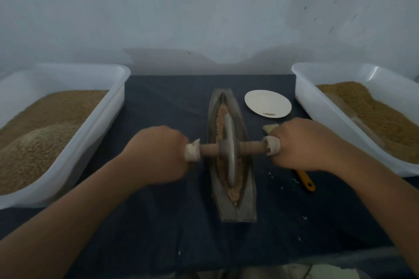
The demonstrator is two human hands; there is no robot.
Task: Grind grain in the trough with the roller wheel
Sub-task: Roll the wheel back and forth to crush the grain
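Observation:
A narrow boat-shaped metal trough [246,190] lies lengthwise on the dark cloth in the middle. Brown crushed grain [220,118] fills its groove. The grey roller wheel [230,152] stands on edge in the groove, slightly nearer than the middle of the trough. A wooden axle [251,147] runs through the wheel, with pale wrapping at both ends. My left hand [158,154] grips the left end of the axle. My right hand [301,142] grips the right end. Both fists are level with the wheel.
A white tub [99,120] of grain stands at the left, and another white tub [317,102] of grain stands at the right. A white plate [267,103] lies right of the trough. A yellow-handled brush [306,180] lies under my right wrist. A wall rises behind.

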